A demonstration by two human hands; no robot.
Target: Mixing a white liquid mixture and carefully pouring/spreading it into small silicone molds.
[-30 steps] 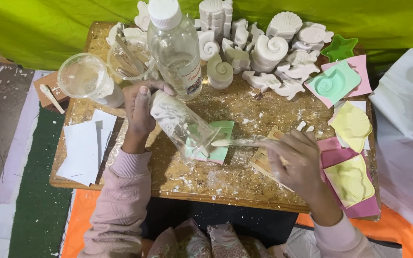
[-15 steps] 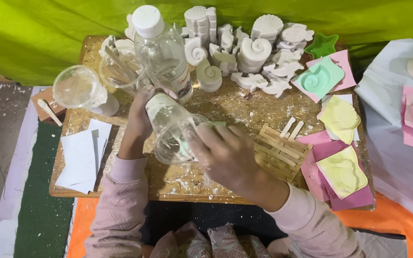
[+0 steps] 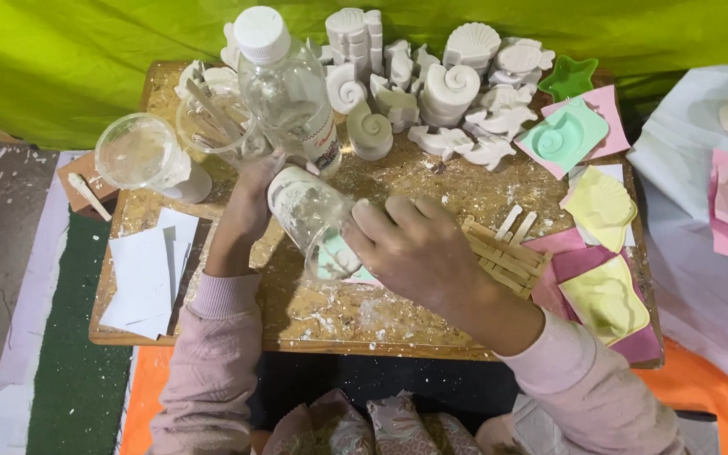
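Two hands grip one clear plastic cup (image 3: 318, 223) tipped over the bench (image 3: 212, 324), the left hand (image 3: 250, 202) at its base, the right hand (image 3: 419, 248) covering its mouth.

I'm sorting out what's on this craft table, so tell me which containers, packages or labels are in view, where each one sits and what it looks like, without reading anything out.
Clear plastic bottle: back of the table, upright, white cap, pale label low on its side.
Clear plastic cup: table centre, tipped on its side, held by the left hand with the right hand at its mouth; whitish residue on the wall.
Empty clear cup: back left, upright.
Clear cup of wooden sticks: beside the bottle.
No signs or screens.
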